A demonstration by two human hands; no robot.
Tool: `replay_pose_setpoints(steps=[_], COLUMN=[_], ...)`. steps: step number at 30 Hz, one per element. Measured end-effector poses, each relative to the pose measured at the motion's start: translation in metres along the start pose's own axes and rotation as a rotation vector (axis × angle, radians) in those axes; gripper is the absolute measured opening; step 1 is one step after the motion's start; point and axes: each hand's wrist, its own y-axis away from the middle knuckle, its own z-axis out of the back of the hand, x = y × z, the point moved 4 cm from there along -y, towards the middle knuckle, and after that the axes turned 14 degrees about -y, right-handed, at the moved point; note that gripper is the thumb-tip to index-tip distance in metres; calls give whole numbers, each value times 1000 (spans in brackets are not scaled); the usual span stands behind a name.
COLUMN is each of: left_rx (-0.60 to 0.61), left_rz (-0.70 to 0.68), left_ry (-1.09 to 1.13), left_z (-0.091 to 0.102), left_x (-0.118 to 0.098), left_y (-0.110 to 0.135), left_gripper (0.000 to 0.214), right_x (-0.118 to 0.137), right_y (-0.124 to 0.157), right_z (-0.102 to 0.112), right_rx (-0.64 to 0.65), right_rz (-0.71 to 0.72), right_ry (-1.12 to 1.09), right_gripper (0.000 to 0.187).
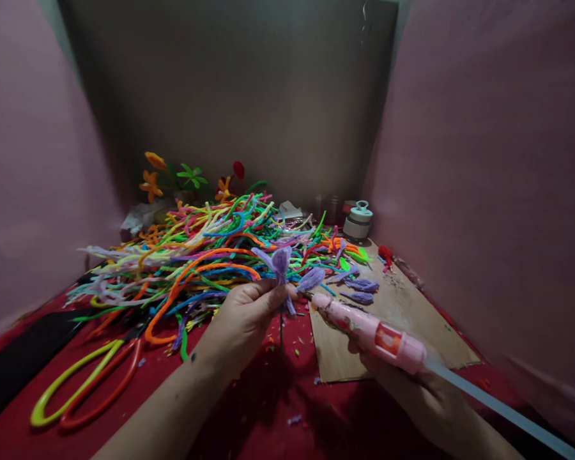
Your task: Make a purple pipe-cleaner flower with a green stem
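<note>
Left grip [246, 313] pinched a purple flower [281, 265] at frame centre. Right grip [393, 377], at 4 o'clock, closed around a glue gun [368, 332] — nozzle just beside a petal; pipe cleaners [196, 252] piled at 10 o'clock.

A heap of coloured pipe cleaners [206, 249] has finished flowers [172, 179] behind it, yellow-and-orange scissors [117, 348] before its left end, and a wooden board [402, 319] bearing loose purple petals [361, 285] at its right.
</note>
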Motion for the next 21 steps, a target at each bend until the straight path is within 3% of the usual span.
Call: replay_pose_setpoints(steps=[5, 11, 21], left_rx=[2, 9, -8], left_rz=[-11, -12, -19], left_ry=[18, 68, 82], left_z=[0, 0, 0], left_x=[1, 0, -2], left_y=[-1, -3, -1], left_gripper=[16, 17, 16], right_x=[-7, -4, -4], right_y=[2, 0, 1], right_z=[2, -3, -2], right_rx=[-64, -40, -46], right_rz=[-14, -24, -17], right_ry=[24, -70, -35], right_gripper=[39, 42, 42])
